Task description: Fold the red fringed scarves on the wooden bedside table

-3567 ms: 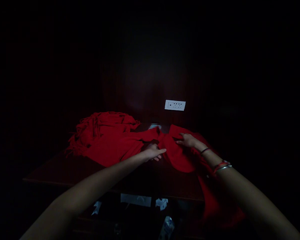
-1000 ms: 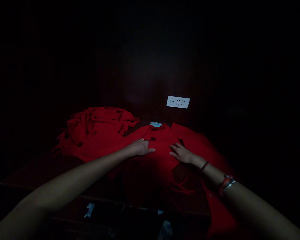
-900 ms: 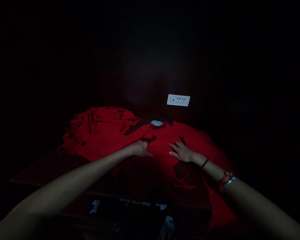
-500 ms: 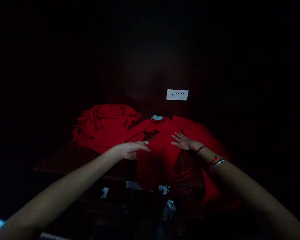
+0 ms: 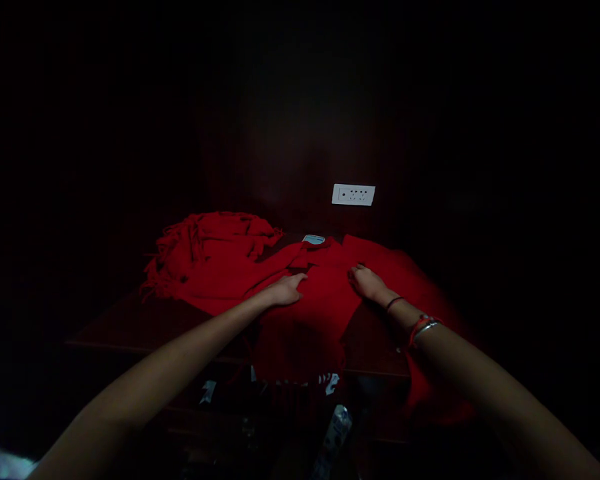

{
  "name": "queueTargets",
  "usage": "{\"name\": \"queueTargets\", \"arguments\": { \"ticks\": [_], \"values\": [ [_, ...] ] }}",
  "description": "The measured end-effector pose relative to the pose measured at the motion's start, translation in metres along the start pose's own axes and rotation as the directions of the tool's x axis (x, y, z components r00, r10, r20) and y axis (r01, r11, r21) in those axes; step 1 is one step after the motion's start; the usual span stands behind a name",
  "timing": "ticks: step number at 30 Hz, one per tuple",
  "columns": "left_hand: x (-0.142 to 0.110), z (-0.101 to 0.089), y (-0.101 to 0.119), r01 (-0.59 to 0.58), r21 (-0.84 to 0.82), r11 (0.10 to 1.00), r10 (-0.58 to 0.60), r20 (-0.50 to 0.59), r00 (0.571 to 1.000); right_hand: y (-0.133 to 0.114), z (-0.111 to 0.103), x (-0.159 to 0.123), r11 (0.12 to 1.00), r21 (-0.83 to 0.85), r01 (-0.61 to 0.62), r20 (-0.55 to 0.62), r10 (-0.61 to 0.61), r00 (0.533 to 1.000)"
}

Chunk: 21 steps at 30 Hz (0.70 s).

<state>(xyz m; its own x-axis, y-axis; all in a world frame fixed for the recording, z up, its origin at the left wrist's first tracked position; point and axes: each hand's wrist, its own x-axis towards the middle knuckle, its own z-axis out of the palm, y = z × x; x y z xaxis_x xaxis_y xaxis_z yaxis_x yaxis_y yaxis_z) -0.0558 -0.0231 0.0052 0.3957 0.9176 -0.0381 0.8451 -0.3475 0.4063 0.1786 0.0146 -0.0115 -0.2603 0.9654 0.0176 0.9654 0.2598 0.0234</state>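
Scarf [image 5: 315,320]: on table [image 5: 120,327], below socket [image 5: 353,195], between the hands.
Left hand [image 5: 285,291]: at scarf's left edge, below-left of socket; cannot tell if clamped.
Right hand [image 5: 367,281]: at scarf's right edge, below socket; fingers curled, pinch unclear.

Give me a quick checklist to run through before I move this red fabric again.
1. Left hand at the middle fabric: ok.
2. Right hand at that fabric's right side: ok.
3. Middle fabric fully on the table: not ok, its fringed near end hangs over the front edge.
4. Left-hand heap smooth: not ok, bunched and wrinkled.
5. Firm pinch in either hand: cannot tell, fingertips are unclear.
6. Wall socket uncovered: ok.
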Motion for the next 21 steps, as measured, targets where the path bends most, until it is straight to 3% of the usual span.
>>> {"name": "queueTargets", "arguments": {
  "ticks": [4,6,9,11,13,15,17,21],
  "values": [
    [0.017,-0.001,0.009,-0.021,-0.174,0.985,0.012,-0.053,0.999,0.012,-0.017,0.007,0.999,-0.002,-0.054,-0.126,0.053,0.991],
    [0.025,-0.003,0.013,-0.092,-0.164,0.982,0.079,-0.082,0.993,0.026,-0.026,0.010,0.997,0.011,-0.079,-0.185,0.080,0.980],
    [0.037,-0.009,0.017,-0.164,0.097,0.982,0.180,-0.187,0.966,0.043,-0.032,0.013,0.997,0.017,-0.074,-0.157,0.076,0.985],
    [0.048,-0.015,0.015,-0.075,0.307,0.949,0.179,-0.325,0.929,0.047,-0.031,0.015,0.996,0.016,-0.083,-0.127,0.085,0.988],
    [0.059,-0.022,0.008,0.106,0.391,0.914,0.074,-0.418,0.906,0.046,-0.030,0.019,0.985,0.035,-0.169,-0.160,0.173,0.972],
    [0.067,-0.031,-0.006,0.243,0.374,0.895,-0.091,-0.380,0.921,0.045,-0.032,0.025,0.955,0.076,-0.286,-0.226,0.296,0.928],
    [0.069,-0.044,-0.025,0.308,0.340,0.888,-0.207,-0.303,0.930,0.047,-0.034,0.032,0.933,0.103,-0.345,-0.265,0.360,0.895],
    [0.051,-0.076,-0.060,0.395,0.331,0.857,-0.326,-0.246,0.913,0.051,-0.030,0.044,0.957,0.077,-0.281,-0.184,0.291,0.939]
  ]
}}
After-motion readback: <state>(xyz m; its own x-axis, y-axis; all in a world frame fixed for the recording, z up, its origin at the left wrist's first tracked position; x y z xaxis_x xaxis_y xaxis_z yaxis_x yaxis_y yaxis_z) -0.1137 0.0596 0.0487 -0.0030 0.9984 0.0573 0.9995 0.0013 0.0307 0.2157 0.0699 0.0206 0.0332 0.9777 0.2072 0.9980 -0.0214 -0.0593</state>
